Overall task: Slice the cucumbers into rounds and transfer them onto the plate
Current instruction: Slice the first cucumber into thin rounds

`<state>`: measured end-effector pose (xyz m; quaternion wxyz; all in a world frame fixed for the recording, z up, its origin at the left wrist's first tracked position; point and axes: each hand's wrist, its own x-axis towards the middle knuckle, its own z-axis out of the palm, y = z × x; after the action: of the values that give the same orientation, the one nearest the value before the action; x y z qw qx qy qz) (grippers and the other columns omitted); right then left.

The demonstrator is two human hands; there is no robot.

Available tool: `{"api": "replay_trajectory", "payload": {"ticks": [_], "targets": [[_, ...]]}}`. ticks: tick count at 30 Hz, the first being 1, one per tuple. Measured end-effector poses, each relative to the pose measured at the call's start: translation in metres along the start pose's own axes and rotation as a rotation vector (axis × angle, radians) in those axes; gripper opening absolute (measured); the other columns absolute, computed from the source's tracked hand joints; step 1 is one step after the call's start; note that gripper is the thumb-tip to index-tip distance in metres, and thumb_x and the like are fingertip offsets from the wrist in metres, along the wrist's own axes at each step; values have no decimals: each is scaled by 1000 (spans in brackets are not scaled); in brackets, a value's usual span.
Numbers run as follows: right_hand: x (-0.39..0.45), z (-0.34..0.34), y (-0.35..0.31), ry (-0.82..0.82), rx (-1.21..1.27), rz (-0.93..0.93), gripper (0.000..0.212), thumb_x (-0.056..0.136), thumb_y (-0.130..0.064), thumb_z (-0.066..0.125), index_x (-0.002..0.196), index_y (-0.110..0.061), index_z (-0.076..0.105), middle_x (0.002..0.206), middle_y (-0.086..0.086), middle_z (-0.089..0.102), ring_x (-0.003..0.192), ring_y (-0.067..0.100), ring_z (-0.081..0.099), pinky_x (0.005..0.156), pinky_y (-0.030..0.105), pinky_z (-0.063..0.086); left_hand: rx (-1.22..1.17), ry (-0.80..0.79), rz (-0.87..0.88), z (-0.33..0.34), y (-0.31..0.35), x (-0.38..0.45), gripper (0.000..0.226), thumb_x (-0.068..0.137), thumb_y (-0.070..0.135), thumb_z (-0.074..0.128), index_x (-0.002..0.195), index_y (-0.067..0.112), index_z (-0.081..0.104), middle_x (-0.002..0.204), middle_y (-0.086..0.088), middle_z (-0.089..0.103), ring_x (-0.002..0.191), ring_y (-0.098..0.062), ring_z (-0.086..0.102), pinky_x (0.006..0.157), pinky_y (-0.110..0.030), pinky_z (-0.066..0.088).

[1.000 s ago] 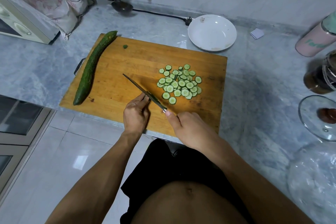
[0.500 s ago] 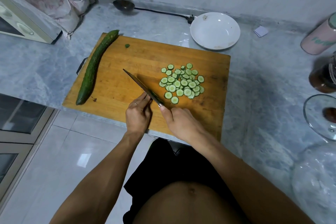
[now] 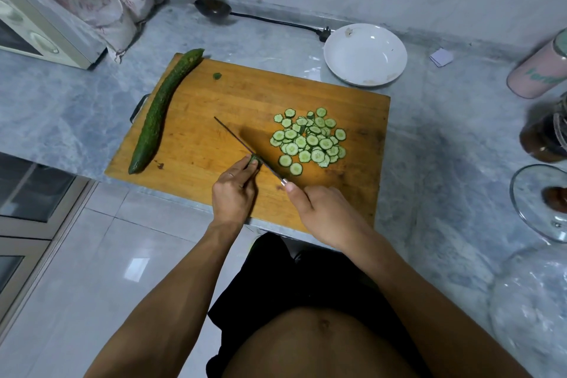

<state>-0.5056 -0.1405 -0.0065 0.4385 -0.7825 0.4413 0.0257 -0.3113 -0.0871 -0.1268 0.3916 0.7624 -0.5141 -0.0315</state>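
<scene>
Near the front edge of the wooden cutting board (image 3: 214, 138), the left hand (image 3: 234, 193) pinches a short cucumber stub (image 3: 254, 159) between curled fingertips, pressing it to the board. The right hand (image 3: 325, 212) has its fingers wrapped round the handle of a knife (image 3: 245, 147), forefinger stretched along the top; the thin blade runs slantwise toward the board's middle and lies against the stub's right side. Just right of the blade, toward the board's right edge, a heap of cucumber rounds (image 3: 310, 141) overlaps in a loose pile, with a couple of single rounds lying at its near side. Along the board's left edge lies a whole cucumber (image 3: 159, 110), uncut, its far tip reaching past the back left corner. A small green scrap (image 3: 217, 76) sits near the back edge. Beyond the board's back right corner, on the grey marble bench (image 3: 445, 147), stands a white plate (image 3: 365, 54), close to the board and holding no rounds. A black cable with a plug (image 3: 323, 32) runs along the bench's back edge to just beside the plate. At the bench's right edge are a pink cup (image 3: 540, 74), a dark jar (image 3: 546, 135) and a glass lid (image 3: 540, 202).
</scene>
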Motion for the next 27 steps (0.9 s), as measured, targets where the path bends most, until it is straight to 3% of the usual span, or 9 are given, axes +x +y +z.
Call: {"api": "replay_trajectory", "payload": {"ticks": [8, 19, 27], "targets": [[-13, 2, -6, 16, -33, -10, 55, 101, -60, 23, 64, -23, 41, 77, 6, 52, 81, 25, 50, 66, 35, 35, 15, -18, -10, -2, 0, 1, 37, 88, 17, 44, 100, 9, 78, 115, -9, 71, 100, -24, 70, 77, -35, 58], [-10, 3, -13, -27, -4, 30, 59, 101, -60, 22, 67, -19, 46, 80, 5, 51, 81, 21, 49, 67, 35, 37, 30, -29, -7, -2, 1, 1, 39, 85, 17, 43, 100, 7, 78, 115, -10, 71, 102, -24, 70, 78, -37, 58], [21, 15, -22, 8, 27, 30, 64, 104, -53, 24, 62, -11, 47, 66, 5, 51, 75, 27, 50, 66, 33, 34, 21, -25, 13, -2, 2, -1, 28, 79, -5, 63, 102, 4, 76, 113, -16, 70, 99, -28, 70, 79, -35, 58]]}}
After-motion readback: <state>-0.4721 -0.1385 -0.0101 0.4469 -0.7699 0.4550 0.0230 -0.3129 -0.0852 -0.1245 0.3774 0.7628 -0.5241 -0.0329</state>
